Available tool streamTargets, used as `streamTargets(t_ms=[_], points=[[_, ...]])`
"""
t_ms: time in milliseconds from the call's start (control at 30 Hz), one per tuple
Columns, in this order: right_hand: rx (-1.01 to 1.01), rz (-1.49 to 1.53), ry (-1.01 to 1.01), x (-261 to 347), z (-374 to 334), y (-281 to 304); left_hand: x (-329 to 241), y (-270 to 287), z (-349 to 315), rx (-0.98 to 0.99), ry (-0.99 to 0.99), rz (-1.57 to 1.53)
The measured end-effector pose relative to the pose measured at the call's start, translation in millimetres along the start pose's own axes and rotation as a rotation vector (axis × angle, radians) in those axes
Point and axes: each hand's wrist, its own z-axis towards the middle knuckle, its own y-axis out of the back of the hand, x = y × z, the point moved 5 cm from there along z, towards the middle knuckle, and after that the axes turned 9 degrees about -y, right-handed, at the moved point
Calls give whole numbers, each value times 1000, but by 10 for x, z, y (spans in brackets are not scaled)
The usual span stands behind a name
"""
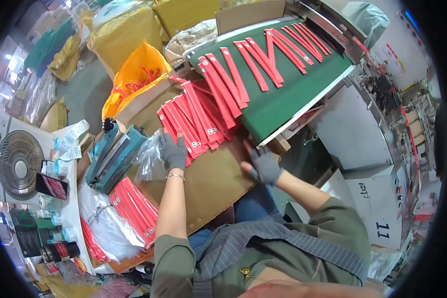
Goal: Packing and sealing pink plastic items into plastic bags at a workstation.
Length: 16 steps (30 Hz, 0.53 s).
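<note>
My left hand (173, 152), in a grey fingerless glove, rests against the near left edge of a heap of long, narrow red packets (194, 116) on the brown tabletop (211, 181). Its fingers are stretched out and touch the packets without gripping any. Gloved the same way, my right hand (264, 165) is held above the table's right side, just below the near end of a green conveyor belt (278, 109). Its fingers are spread, with nothing in them. More red packets (256, 64) lie spaced along the belt, and a few hang over its left edge onto the heap.
A teal bag sealer (115, 156) and a clear plastic bag (151, 158) lie left of my left hand. Bundled red packets (134, 211) lie nearer me. An orange sack (134, 74) holds red pieces. At far left stand a fan (20, 166) and a phone (52, 186).
</note>
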Motion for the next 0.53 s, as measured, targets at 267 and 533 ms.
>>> streamTargets(t_ms=[267, 533], points=[[7, 492, -141, -28, 1191, -566, -576, -339, 353, 48, 279, -287], [-39, 656, -44, 876, 512, -804, -259, 45, -304, 148, 509, -265]])
